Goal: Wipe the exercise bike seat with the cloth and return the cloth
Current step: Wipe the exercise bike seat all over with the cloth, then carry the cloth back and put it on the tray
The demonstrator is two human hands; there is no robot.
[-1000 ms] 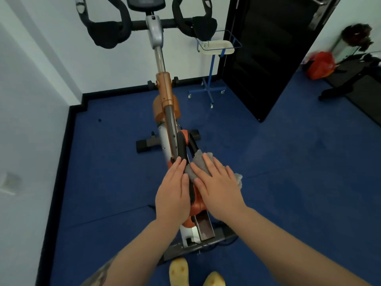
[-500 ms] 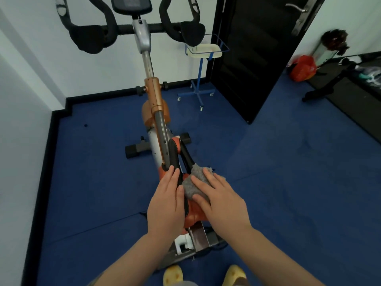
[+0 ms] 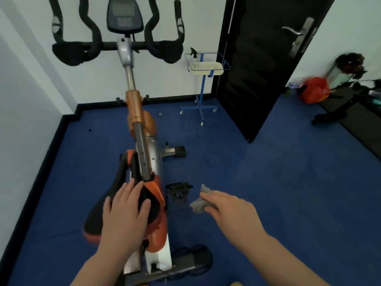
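- Blue carpet floor [image 3: 288, 182] with black skirting.
- White walls [image 3: 31, 100].
- Black door [image 3: 257, 69], ajar.
- Blue wheeled stand [image 3: 201, 96] beside it, carrying a cream tray.

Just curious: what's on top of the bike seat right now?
Only the left hand lies on the seat; what's under its palm is hidden. The cloth is off it, in the right hand.

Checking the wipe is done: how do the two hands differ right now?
The left hand lies flat, fingers spread, on the black seat; the right hand is off the bike, out over the blue floor. The left hand holds nothing, while the right grips the grey cloth. Both are bare and palm down.
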